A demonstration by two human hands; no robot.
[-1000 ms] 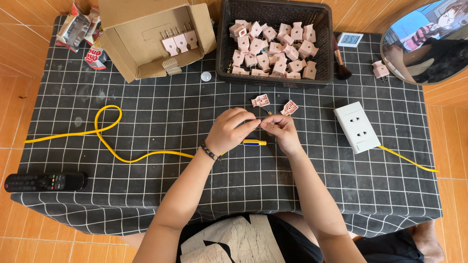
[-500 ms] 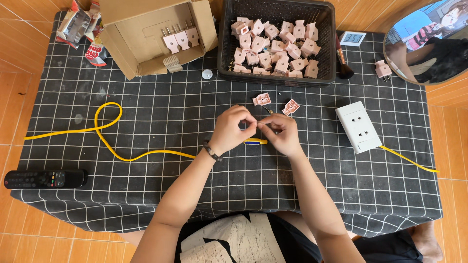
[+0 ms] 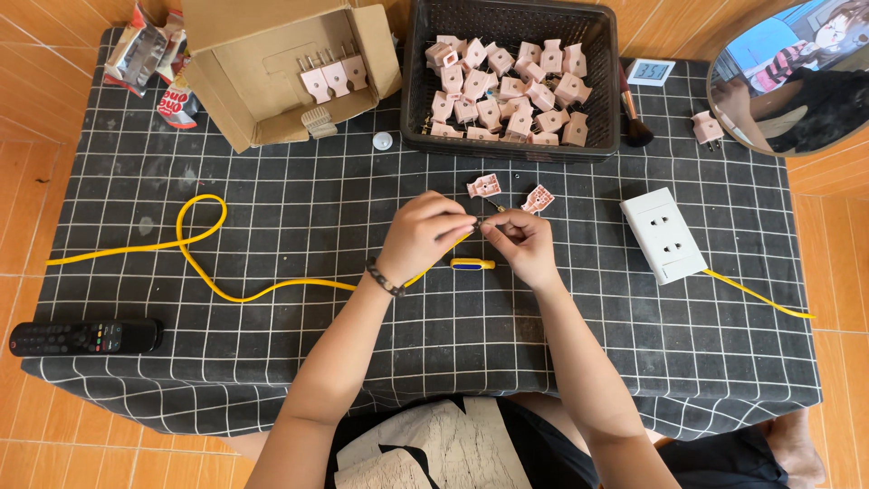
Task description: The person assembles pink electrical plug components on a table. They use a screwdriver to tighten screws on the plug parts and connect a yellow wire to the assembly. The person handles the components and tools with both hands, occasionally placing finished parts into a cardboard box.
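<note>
Checked tablecloth (image 3: 272, 362), both hands (image 3: 425, 235) on yellow cable (image 3: 272, 292) end.

Your packages sit along the far edge of the worktop (image 3: 272, 362). Open brown cardboard box (image 3: 272, 72) far left of centre, lying tipped with its flaps spread, pink plug parts inside it. Just left of it, at the far-left corner, crinkled foil snack wrappers (image 3: 145, 59): silver, with red and white print, one partly tucked under the box flap. One screen: small white square digital display (image 3: 650, 71) with a grey readout, flat on the cloth just right of the black basket (image 3: 507, 145). Digits too small to tell.
</note>
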